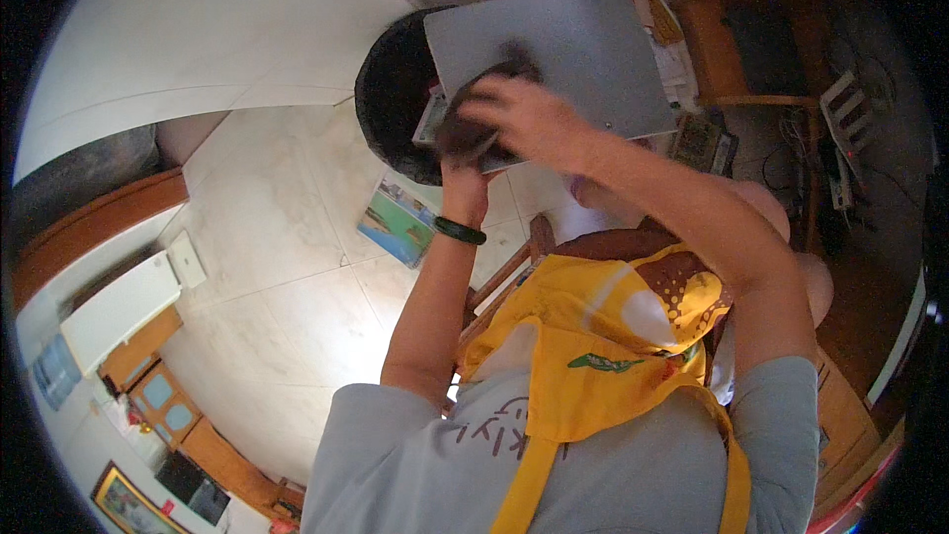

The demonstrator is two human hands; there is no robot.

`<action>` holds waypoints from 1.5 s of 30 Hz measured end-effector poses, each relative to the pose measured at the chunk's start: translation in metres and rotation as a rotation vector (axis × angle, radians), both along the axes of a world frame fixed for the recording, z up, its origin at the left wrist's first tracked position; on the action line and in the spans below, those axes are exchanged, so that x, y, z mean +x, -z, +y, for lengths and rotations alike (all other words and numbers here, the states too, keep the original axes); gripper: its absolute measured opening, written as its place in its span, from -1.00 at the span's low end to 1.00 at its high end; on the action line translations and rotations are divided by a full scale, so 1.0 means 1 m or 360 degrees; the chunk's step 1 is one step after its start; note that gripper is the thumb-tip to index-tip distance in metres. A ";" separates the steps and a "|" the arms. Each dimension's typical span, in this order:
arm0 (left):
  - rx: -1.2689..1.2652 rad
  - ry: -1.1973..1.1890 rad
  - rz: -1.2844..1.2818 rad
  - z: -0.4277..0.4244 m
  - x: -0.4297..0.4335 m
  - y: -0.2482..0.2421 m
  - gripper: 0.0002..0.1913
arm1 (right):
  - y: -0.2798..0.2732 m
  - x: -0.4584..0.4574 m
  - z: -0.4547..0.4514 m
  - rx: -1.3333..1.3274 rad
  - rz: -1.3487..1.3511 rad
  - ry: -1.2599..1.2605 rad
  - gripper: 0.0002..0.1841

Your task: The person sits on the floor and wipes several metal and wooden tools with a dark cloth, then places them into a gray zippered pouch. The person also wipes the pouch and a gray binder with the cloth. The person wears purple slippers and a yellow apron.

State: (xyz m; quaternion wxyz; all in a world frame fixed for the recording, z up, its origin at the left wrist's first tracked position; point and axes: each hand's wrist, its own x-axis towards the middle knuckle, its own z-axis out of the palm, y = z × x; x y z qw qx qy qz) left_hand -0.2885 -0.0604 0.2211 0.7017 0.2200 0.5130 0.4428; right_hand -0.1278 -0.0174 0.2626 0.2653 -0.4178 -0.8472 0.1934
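Both hands are together over a grey flat board [593, 52], around a dark object [463, 132] too blurred to name more closely. My left hand [465, 189], with a dark green bangle at the wrist, grips it from below. Above it, my right hand [523, 115] reaches across with bent, blurred fingers holding its upper side. Part of the dark object's outline is hidden behind the fingers. Under the board's left side is a large round black container [389, 93]. A pale printed item [430, 117] shows at the board's left edge, beside the hands.
A colourful printed booklet [397, 219] lies on the tiled floor [282, 252]. Papers [675, 67] lie along the board's right edge. Farther right stand a wooden desk [756, 100] and a white router-like device [845, 111] with cables. A yellow apron [586, 378] covers my lap.
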 end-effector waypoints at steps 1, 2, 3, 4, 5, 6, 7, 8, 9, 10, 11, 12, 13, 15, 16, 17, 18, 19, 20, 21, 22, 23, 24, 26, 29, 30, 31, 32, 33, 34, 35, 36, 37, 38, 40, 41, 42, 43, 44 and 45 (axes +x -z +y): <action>0.0014 -0.0044 0.0031 -0.001 0.001 0.000 -0.60 | 0.004 -0.018 -0.009 -0.0011 -0.0317 -0.0073 -0.60; -0.0058 -0.0070 0.0039 -0.001 0.002 0.000 -0.61 | 0.009 -0.025 -0.003 0.0059 -0.0284 -0.0052 -0.59; 0.0022 -0.0058 0.0078 -0.001 0.002 -0.001 -0.61 | 0.014 -0.030 0.003 -0.0065 -0.0362 -0.0080 -0.58; 0.0021 -0.0030 0.0088 -0.001 0.001 -0.002 -0.61 | 0.019 -0.033 0.012 0.0092 -0.0300 -0.0012 -0.58; 0.0031 -0.0026 0.0094 0.000 0.001 -0.003 -0.61 | 0.023 -0.033 0.024 0.0136 -0.0318 0.0042 -0.57; -0.0005 0.0011 0.0147 -0.001 0.000 -0.005 -0.60 | 0.027 -0.033 0.035 0.0219 -0.0317 0.0112 -0.57; -0.0029 0.0042 0.0138 0.000 -0.001 -0.006 -0.58 | 0.029 -0.034 0.047 0.0204 -0.0358 0.0148 -0.58; -0.0039 0.0046 0.0126 0.001 0.000 -0.007 -0.57 | 0.031 -0.035 0.059 0.0226 -0.0380 0.0192 -0.59; -0.0043 0.0045 0.0108 0.001 0.000 -0.008 -0.55 | 0.032 -0.038 0.069 0.0238 -0.0407 0.0218 -0.59; -0.0051 0.0043 0.0132 0.001 0.000 -0.009 -0.55 | 0.032 -0.041 0.078 0.0311 -0.0424 0.0288 -0.63; -0.0049 0.0040 0.0151 0.000 0.000 -0.010 -0.55 | 0.031 -0.043 0.087 0.0275 -0.0472 0.0340 -0.64; -0.0027 0.0055 0.0146 0.000 0.000 -0.010 -0.56 | 0.030 -0.044 0.096 0.0256 -0.0508 0.0389 -0.65; -0.0054 0.0053 0.0195 -0.001 0.000 -0.009 -0.56 | 0.028 -0.043 0.103 0.0168 -0.0587 0.0431 -0.66; -0.0077 0.0068 0.0239 -0.001 -0.001 -0.006 -0.56 | 0.027 -0.032 0.114 0.0182 -0.0704 0.0524 -0.63; -0.0044 0.0058 0.0208 -0.002 -0.001 -0.005 -0.55 | 0.026 -0.021 0.118 0.0097 -0.0781 0.0553 -0.60; -0.0012 0.0050 0.0174 -0.002 -0.002 -0.003 -0.55 | 0.025 -0.008 0.122 0.0119 -0.0792 0.0573 -0.57; -0.0043 0.0021 0.0144 -0.003 -0.002 -0.001 -0.54 | 0.025 0.010 0.120 0.0071 -0.0871 0.0638 -0.57; 0.0018 0.0029 0.0136 -0.004 -0.002 0.001 -0.55 | 0.025 0.031 0.115 0.0092 -0.0912 0.0687 -0.56; 0.0018 0.0015 0.0137 -0.005 -0.002 0.003 -0.56 | 0.024 0.053 0.106 -0.0041 -0.0843 0.0772 -0.57; 0.0062 0.0007 0.0077 -0.006 -0.001 0.004 -0.57 | 0.021 0.073 0.098 -0.0283 -0.0849 0.0882 -0.57; 0.0062 0.0086 0.0214 -0.007 -0.001 0.004 -0.56 | 0.018 0.089 0.089 -0.0306 -0.0850 0.0905 -0.59; 0.0104 0.0175 0.0290 -0.007 -0.001 0.004 -0.54 | 0.011 0.101 0.082 -0.0455 -0.0931 0.0974 -0.60; 0.0144 0.0270 0.0366 -0.009 -0.001 0.003 -0.53 | 0.004 0.108 0.083 -0.0398 -0.0863 0.0991 -0.61; 0.0119 0.0268 0.0364 -0.009 -0.002 0.001 -0.52 | -0.012 0.104 0.081 -0.0383 -0.0797 0.1105 -0.63; 0.0107 0.0333 0.0438 -0.006 -0.007 -0.002 -0.51 | -0.020 0.057 0.080 -0.0122 -0.0361 0.0724 -0.64; 0.0148 0.0337 0.0451 -0.005 -0.008 -0.003 -0.50 | -0.016 0.035 0.075 -0.0198 -0.0278 0.0459 -0.59; 0.0096 0.0360 0.0493 -0.003 -0.010 -0.003 -0.51 | -0.007 0.009 0.069 -0.0059 -0.0465 0.0380 -0.55; 0.0080 0.0366 0.0504 -0.002 -0.010 -0.002 -0.52 | 0.002 -0.007 0.064 0.0072 -0.0638 0.0211 -0.52; 0.0072 0.0389 0.0494 -0.001 -0.011 -0.002 -0.53 | 0.012 -0.013 0.065 0.0181 -0.0581 0.0314 -0.50; 0.0081 0.0371 0.0506 0.000 -0.011 -0.001 -0.53 | 0.022 -0.017 0.068 0.0192 -0.0581 0.0372 -0.48; 0.0098 0.0360 0.0495 0.001 -0.010 0.000 -0.54 | 0.031 -0.014 0.071 0.0171 -0.0627 0.0436 -0.46; 0.0034 0.0340 0.0494 0.001 -0.010 0.001 -0.54 | 0.040 -0.005 0.074 0.0283 -0.0517 0.0507 -0.45; 0.0079 0.0274 0.0397 0.001 -0.009 0.001 -0.55 | 0.045 0.008 0.077 0.0115 -0.0593 0.0641 -0.45; 0.0065 0.0202 0.0306 0.001 -0.007 0.001 -0.56 | 0.049 0.028 0.080 0.0035 -0.0621 0.0786 -0.45; 0.0037 0.0184 0.0222 0.001 -0.005 -0.001 -0.56 | 0.049 0.077 0.076 -0.0084 -0.0623 0.0965 -0.45; 0.0067 0.0157 0.0188 0.000 -0.003 -0.003 -0.57 | 0.047 0.101 0.065 -0.0183 -0.0616 0.1016 -0.46; 0.0063 0.0123 0.0175 0.000 -0.003 -0.004 -0.58 | 0.046 0.119 0.052 -0.0152 -0.0635 0.1054 -0.47; 0.0063 0.0091 0.0162 0.000 -0.002 -0.005 -0.59 | 0.045 0.132 0.043 -0.0175 -0.0677 0.1109 -0.47; -0.0053 0.0102 0.0128 0.000 -0.002 -0.006 -0.58 | 0.042 0.136 0.035 -0.0320 -0.0778 0.1197 -0.47; -0.0040 0.0100 0.0128 0.000 -0.001 -0.005 -0.58 | 0.041 0.131 0.028 -0.0243 -0.0692 0.1082 -0.47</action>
